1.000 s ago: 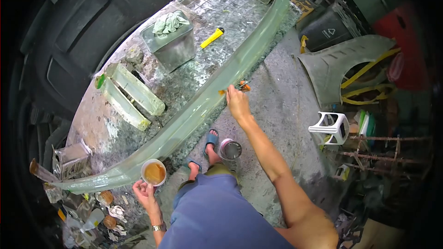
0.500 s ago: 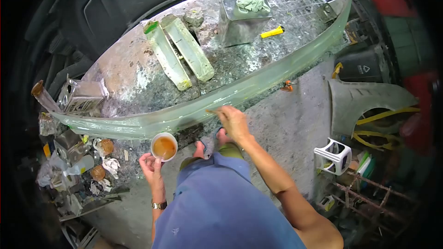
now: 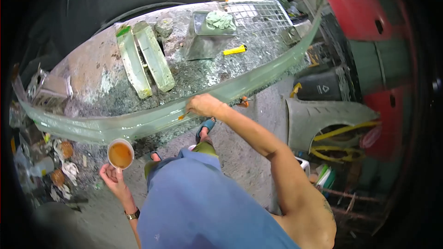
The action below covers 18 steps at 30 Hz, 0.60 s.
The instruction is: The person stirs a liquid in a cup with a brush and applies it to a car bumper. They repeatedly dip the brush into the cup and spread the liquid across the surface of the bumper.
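My left hand is closed around the lower side of a white cup of amber liquid, held out in front of the bench edge. My right hand is over the long translucent greenish strip, a curved moulded piece that runs along the bench's near edge. Between its fingers is a small brush, of which only the amber tip shows, down at the strip's surface. The brush's handle is hidden by the fingers.
On the stained bench lie two narrow moulded pieces, a metal can with a crumpled cloth on top, a yellow cutter and a wire grid. A grey fender and a black bin stand at right.
My view has swung right, so the bench appears farther left and lower. My right hand has moved up onto the strip with the brush. The cup stays in my left hand.
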Each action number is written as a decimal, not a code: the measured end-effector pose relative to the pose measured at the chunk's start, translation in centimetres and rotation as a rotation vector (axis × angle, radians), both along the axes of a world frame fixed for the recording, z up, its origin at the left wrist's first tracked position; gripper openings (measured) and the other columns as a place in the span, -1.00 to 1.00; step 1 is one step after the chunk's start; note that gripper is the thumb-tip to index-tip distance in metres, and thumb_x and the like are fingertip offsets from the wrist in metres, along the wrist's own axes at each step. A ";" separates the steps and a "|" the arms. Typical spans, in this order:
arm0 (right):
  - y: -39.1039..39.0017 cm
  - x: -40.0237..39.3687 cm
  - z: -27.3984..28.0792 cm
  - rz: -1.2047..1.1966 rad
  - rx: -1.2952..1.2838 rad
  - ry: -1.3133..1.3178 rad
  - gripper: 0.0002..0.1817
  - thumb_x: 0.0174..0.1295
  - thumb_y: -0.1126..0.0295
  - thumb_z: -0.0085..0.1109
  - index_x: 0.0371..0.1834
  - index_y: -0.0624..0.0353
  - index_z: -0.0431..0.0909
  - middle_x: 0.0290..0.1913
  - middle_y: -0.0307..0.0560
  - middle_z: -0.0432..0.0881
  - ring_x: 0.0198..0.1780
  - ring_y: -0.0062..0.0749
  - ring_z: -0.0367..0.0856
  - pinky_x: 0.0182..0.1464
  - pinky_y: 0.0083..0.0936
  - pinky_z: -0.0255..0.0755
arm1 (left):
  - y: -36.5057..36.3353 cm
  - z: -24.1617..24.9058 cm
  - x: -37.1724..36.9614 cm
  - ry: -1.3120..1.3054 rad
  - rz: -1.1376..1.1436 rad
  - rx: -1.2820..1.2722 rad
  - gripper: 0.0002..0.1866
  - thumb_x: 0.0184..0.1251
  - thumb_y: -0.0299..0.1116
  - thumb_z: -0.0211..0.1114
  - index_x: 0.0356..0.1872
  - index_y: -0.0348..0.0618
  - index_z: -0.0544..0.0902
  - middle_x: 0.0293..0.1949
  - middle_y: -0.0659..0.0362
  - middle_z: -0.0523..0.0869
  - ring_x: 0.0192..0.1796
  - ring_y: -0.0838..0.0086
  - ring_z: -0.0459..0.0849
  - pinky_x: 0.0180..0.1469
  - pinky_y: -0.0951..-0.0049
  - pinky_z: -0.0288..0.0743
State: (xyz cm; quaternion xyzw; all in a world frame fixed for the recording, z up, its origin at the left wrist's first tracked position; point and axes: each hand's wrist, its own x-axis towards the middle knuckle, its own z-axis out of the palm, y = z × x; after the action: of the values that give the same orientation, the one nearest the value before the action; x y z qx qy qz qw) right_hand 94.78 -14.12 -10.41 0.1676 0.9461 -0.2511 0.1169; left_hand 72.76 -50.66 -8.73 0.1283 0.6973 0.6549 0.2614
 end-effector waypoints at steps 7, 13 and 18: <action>9.4 6.5 0.9 0.197 -0.022 -0.099 -0.81 0.18 0.30 0.11 -0.22 -0.08 0.71 -0.23 -0.02 0.71 -0.15 -0.09 0.68 -0.09 -0.20 0.54 | 6.7 1.9 12.0 -0.154 0.333 0.033 -0.61 0.45 -0.23 0.13 0.16 -0.15 0.28 -0.06 0.09 0.55 -0.04 0.42 0.59 0.08 0.37 0.51; 15.0 11.6 0.5 0.236 -0.068 -0.088 -0.82 0.16 0.32 0.15 -0.25 -0.04 0.73 -0.29 0.00 0.71 -0.17 -0.08 0.68 -0.09 -0.20 0.54 | 11.9 3.1 21.9 -0.259 0.454 0.036 -0.56 0.44 -0.16 0.14 0.18 -0.14 0.27 0.03 0.01 0.52 0.01 0.38 0.61 0.13 0.30 0.54; 18.2 15.3 1.1 0.198 -0.043 -0.128 -0.83 0.16 0.33 0.15 -0.26 -0.01 0.73 -0.30 0.02 0.71 -0.17 -0.09 0.69 -0.06 -0.24 0.55 | 15.1 3.2 26.0 -0.276 0.483 0.032 -0.56 0.43 -0.16 0.15 0.17 -0.14 0.27 -0.01 0.03 0.54 -0.02 0.40 0.61 0.12 0.29 0.54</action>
State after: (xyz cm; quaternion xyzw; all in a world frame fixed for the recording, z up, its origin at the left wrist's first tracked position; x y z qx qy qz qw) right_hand 110.10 4.04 -9.35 0.0862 0.9432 -0.2472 0.2046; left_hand 98.71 -35.52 -5.51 -0.1281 0.6550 0.7206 0.1880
